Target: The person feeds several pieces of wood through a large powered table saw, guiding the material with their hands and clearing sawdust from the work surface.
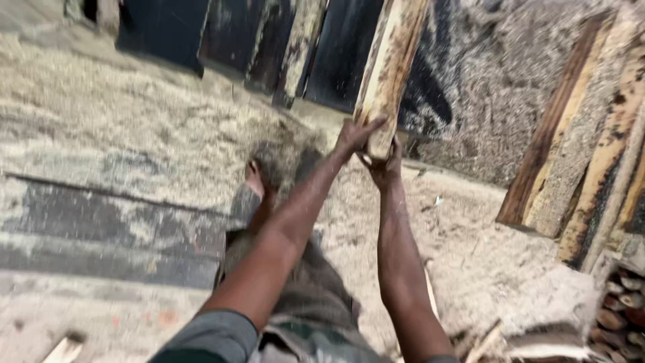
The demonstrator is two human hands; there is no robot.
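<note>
A long pale wooden plank with rough bark edges runs up out of the top of the head view. My left hand grips its lower end from the left side. Under that same end, my right hand holds it from below. Both arms are stretched forward. My foot stands on the sawdust-covered floor beneath the arms.
Dark boards lean against the far wall. Several rough planks lean at the right. A stack of small round logs sits at the lower right. Sawdust covers the floor; a wood offcut lies lower left.
</note>
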